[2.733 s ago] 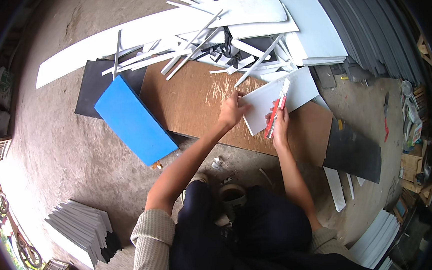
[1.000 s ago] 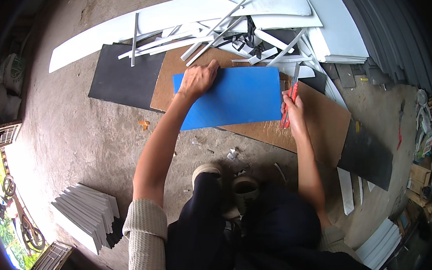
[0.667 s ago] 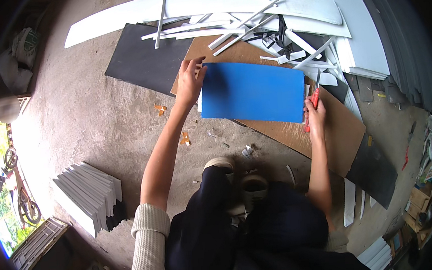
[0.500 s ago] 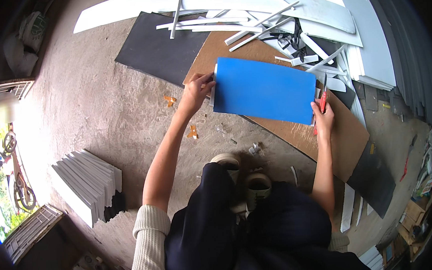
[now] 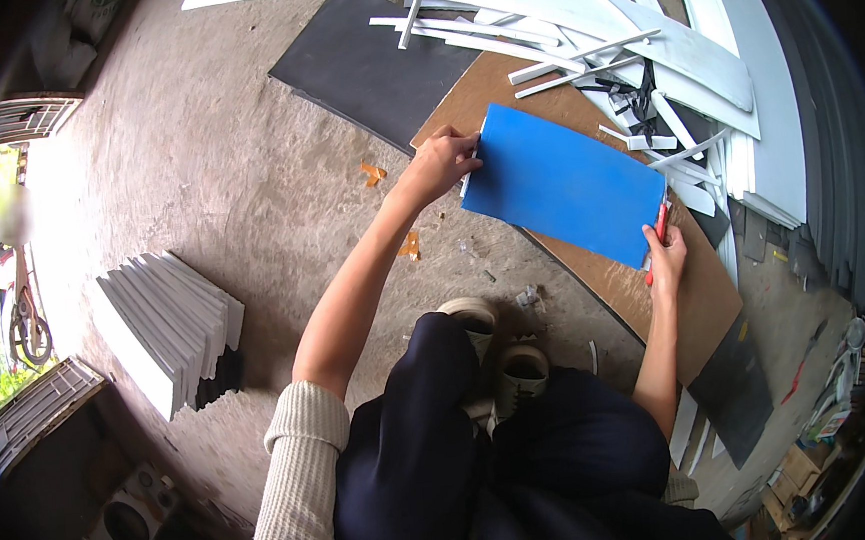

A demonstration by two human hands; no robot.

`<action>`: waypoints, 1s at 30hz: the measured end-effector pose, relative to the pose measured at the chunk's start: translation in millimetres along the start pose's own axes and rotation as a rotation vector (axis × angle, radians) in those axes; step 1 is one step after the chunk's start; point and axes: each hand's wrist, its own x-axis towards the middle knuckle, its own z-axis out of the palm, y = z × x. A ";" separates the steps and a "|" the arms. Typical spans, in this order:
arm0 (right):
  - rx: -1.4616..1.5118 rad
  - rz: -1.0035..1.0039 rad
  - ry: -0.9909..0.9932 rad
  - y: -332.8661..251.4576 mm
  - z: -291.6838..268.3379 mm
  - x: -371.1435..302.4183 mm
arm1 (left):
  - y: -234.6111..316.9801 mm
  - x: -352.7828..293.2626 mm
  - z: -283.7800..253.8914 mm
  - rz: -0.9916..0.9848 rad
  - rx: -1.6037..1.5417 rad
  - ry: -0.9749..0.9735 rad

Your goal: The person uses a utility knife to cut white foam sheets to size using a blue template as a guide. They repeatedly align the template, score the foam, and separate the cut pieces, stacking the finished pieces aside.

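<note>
A flat blue rectangular sheet (image 5: pixel 567 182) lies over a brown board (image 5: pixel 695 297) on the floor in front of me. My left hand (image 5: pixel 445 165) is closed at the sheet's left edge, fingertips bent around it; a sliver of white shows under that edge. At the lower right corner, my right hand (image 5: pixel 664 254) grips a red-handled utility knife (image 5: pixel 662 222) while its fingers also touch the sheet. The knife's blade is hard to make out against the clutter behind.
White strips and panels (image 5: pixel 588 53) are heaped at the far right, with black scraps (image 5: pixel 641 100) among them. A dark grey sheet (image 5: pixel 368 64) lies beyond the brown board. Stacked white pieces (image 5: pixel 171 328) lean on the concrete floor at left. Orange scraps (image 5: pixel 373 173) lie near my left forearm.
My view has turned, so the whole scene sits tilted and shifted in the picture. Both hands stay on the blue sheet's ends, and the knife now shows less of its blade.
</note>
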 end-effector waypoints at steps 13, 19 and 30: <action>-0.017 0.078 -0.113 -12.6 -2.0 -0.7 | -5.2 4.3 5.9 -0.057 0.096 -0.055; -0.203 -0.088 -0.036 4.4 -7.8 4.8 | 3.5 18.2 9.3 -0.236 0.050 -0.236; -0.374 -0.165 0.086 0.8 6.7 1.9 | -9.9 2.4 10.5 -0.154 -0.059 -0.006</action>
